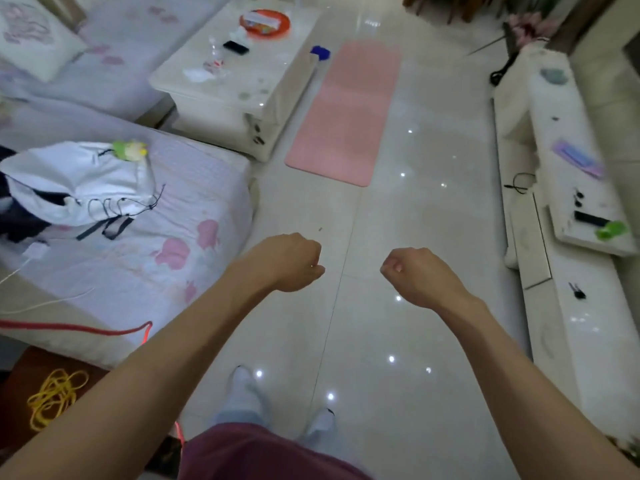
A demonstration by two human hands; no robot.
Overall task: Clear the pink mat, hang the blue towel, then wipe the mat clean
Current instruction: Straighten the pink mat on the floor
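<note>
One pink mat (346, 112) was seen, laid flat on the floor just beside the desk (270, 67), along the desk's right side. Its long axis was run parallel to the desk's long edge and pointed away from the person. The near end was stuck out a little past the desk's near corner.

One blue towel (320, 52) was spotted, bunched at the desk's far right corner, by the mat's far left corner. Whether it was touching the mat or the desk could not be told.

Two hands were counted, both held over the floor well short of the desk's near end, apart from each other.
- Left hand (291, 263): fingers clenched inward, nothing grasped.
- Right hand (415, 275): same, fingers clenched, nothing grasped.

On the desk, one orange tray (265, 24) was noted at the far end and one black phone (236, 47) just nearer than it. One white bag (69, 181) was noted lying on the bed to the desk's near left.
</note>
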